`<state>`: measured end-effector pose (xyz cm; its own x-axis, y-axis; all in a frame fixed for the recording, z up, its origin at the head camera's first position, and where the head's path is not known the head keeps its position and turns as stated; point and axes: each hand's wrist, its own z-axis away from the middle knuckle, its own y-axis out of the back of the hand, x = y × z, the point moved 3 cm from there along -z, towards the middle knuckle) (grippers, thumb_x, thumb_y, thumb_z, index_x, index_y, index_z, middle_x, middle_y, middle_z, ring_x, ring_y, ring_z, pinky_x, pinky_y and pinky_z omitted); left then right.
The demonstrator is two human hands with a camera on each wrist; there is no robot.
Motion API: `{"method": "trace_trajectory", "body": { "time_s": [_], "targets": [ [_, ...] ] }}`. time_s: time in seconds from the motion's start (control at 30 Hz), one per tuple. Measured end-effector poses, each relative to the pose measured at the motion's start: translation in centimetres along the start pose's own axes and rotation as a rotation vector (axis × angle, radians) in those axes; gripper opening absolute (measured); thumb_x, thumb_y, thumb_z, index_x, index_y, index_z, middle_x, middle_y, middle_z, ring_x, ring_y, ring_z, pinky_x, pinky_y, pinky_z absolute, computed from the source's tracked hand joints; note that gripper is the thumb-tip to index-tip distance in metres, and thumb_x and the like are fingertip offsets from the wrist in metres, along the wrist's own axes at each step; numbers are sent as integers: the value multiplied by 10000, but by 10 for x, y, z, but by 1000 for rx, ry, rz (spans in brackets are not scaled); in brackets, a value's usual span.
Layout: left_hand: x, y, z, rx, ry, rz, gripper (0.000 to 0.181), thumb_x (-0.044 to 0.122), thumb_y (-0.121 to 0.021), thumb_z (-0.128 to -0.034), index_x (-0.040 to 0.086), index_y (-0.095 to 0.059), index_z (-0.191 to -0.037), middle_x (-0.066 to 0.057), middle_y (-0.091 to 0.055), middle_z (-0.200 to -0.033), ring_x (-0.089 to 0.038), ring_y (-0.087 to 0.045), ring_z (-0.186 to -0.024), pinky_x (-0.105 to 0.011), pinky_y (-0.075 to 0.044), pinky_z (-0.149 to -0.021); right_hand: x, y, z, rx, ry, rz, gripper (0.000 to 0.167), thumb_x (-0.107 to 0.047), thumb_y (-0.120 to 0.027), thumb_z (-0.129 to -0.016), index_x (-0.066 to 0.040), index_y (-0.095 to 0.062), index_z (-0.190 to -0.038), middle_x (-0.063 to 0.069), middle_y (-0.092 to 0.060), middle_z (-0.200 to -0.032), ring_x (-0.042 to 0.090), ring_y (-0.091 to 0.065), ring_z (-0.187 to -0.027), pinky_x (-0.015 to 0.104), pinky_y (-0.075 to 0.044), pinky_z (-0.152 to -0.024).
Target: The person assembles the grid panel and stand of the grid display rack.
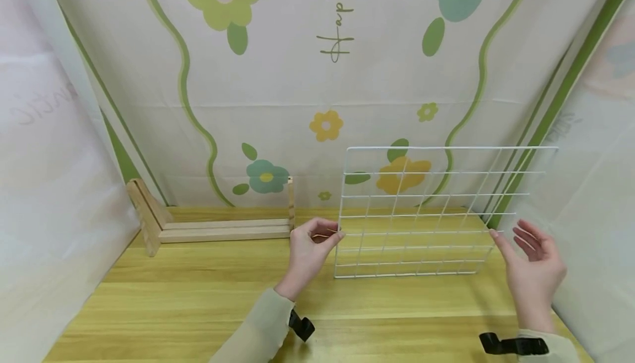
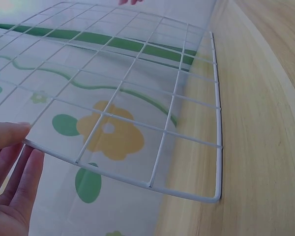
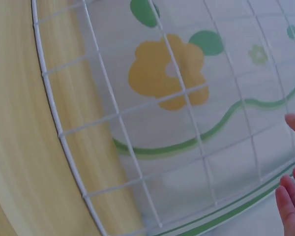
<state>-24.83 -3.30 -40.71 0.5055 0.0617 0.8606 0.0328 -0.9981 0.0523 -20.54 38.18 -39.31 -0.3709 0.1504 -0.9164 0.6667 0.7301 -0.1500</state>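
A white wire grid panel [image 1: 416, 215] is held up above the right half of the table, its lower edge close to the tabletop; whether it touches is unclear. My left hand [image 1: 311, 247] pinches the panel's left edge wire between thumb and fingers, which the left wrist view shows close up on the grid [image 2: 105, 113]. At the right edge, my right hand [image 1: 536, 272] has its thumb tip at the wire, with the fingers spread apart from it. In the right wrist view, fingers [image 3: 291, 199] and thumb appear apart, with nothing gripped between them.
A wooden stand [image 1: 223, 231] with an upright at each end and a slatted bar sits at the back left of the wooden table [image 1: 208, 302]. A flowered cloth [image 1: 278, 76] hangs behind the table and along both sides.
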Motion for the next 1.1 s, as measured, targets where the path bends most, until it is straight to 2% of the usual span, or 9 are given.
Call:
{"method": "trace_trajectory", "body": {
  "time_s": [0.07,0.2,0.27,0.37,0.47,0.77,0.93,1.1],
  "targets": [
    [0,0,0,2,1,2,137,63,-845,-849,118,-766,-946,26,-740,-905,-163,-710,-804,-325,-611,-708,-7,-5,6,-38,52,15,550,75,-889,-731,-2,-702,-1242,31,-718,-1138,123,-665,-1012,109,-504,-838],
    [-1,0,-1,1,5,7,143,45,-840,-850,119,-764,-946,21,-739,-909,-169,-708,-807,-322,-610,-714,-22,-19,19,-175,175,165,486,80,-854,-779,21,-705,-1238,45,-745,-1113,93,-700,-956,141,-528,-833],
    [-1,0,-1,0,5,12,136,55,-840,-853,114,-766,-951,15,-740,-912,-172,-708,-810,-321,-610,-719,-27,-28,26,-253,211,226,483,64,-846,-798,4,-703,-1256,45,-746,-1119,89,-707,-951,152,-535,-827],
    [-1,0,-1,-3,3,17,126,90,-843,-859,106,-768,-960,13,-741,-916,-174,-708,-813,-321,-610,-722,-30,-38,34,-356,225,255,513,50,-843,-809,-10,-686,-1293,48,-741,-1143,87,-707,-971,164,-539,-831],
    [0,0,0,-10,2,20,128,112,-842,-864,100,-768,-967,15,-740,-921,-175,-708,-818,-325,-610,-725,-31,-47,39,-417,222,243,526,58,-833,-816,1,-669,-1313,52,-738,-1155,90,-706,-993,176,-542,-836],
    [-2,-2,0,15,45,27,153,5,-835,-837,10,-752,-966,-63,-742,-924,-236,-706,-828,-329,-610,-726,-30,-61,41,-481,222,187,500,70,-815,-829,-1,-677,-1304,97,-736,-1156,97,-713,-988,187,-553,-808],
    [-1,-1,1,4,24,46,140,75,-850,-843,98,-765,-952,-3,-741,-916,-198,-705,-824,-328,-610,-724,-28,-67,41,-499,211,189,500,29,-816,-848,-13,-667,-1324,134,-728,-1162,88,-707,-1000,194,-552,-819],
    [-1,0,1,-10,11,35,129,101,-846,-855,134,-768,-952,11,-740,-918,-193,-706,-824,-336,-612,-720,-28,-72,41,-498,191,218,493,-42,-814,-876,-20,-656,-1342,81,-739,-1142,52,-701,-984,179,-550,-815]
  ]
}}
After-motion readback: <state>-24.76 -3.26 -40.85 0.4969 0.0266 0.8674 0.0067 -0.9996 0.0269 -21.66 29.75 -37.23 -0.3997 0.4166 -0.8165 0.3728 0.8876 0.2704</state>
